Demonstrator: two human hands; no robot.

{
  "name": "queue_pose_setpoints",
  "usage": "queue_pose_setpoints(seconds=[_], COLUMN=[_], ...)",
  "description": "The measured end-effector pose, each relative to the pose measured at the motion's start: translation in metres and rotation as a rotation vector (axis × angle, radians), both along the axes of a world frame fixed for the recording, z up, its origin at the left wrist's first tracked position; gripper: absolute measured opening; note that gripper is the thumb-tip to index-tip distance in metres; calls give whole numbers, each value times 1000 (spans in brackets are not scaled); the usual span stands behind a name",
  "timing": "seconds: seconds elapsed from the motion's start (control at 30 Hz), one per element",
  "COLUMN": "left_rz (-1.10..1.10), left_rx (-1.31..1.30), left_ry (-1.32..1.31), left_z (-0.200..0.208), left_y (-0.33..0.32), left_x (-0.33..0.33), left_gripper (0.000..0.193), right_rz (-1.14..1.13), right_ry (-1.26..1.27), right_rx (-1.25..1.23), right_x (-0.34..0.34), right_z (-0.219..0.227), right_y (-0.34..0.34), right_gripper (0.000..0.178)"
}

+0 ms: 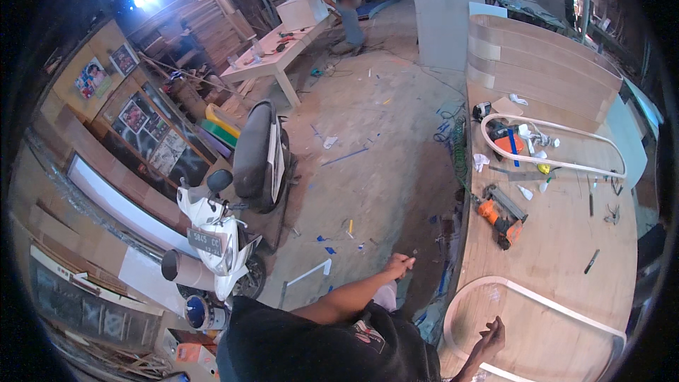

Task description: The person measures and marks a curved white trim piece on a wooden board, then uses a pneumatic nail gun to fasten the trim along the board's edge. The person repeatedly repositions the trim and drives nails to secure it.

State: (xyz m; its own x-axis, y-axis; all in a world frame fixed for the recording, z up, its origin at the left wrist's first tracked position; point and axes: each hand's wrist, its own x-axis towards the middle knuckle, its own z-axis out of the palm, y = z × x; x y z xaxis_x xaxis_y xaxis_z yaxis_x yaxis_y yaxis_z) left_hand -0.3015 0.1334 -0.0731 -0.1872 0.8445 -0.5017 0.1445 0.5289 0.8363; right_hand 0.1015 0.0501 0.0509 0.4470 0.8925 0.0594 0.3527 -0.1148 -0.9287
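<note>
My left hand (pixel 400 265) is held over the floor beside the workbench, its fingers curled closed. Whatever is in it, if anything, is too small to make out. Over the near part of the wooden workbench (pixel 559 240) hovers my right hand (pixel 490 337), loosely bent, with no object visible in it. Around that hand lies a long white strip bent into a rounded loop (pixel 566 305), flat on the bench top. An orange and black nail gun (pixel 501 218) rests farther along, near the bench's left edge.
A second white loop (pixel 566 166), small bottles and tools lie farther up the bench, before a curved wooden panel (pixel 544 64). A white motorbike (pixel 219 244) stands at left. Scraps litter the floor. Far off, a person (pixel 348 25) crouches by a table (pixel 272 64).
</note>
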Motion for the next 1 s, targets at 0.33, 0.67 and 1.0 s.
queue_pose_setpoints(seconds=[0.33, 0.67, 1.0], left_rz=[-451, -613, -565], left_rx=[-418, -607, -745], left_ry=[-384, -830, -877], left_z=[-2, 35, 29], left_y=[147, 190, 217], left_x=[110, 135, 149], left_gripper=[124, 127, 122], right_rz=[-37, -269, -260], right_ry=[-308, 330, -201], right_rx=[-390, -57, -37], right_x=[-93, -164, -163], right_z=[47, -2, 39], right_y=[65, 143, 192], right_gripper=[40, 39, 15])
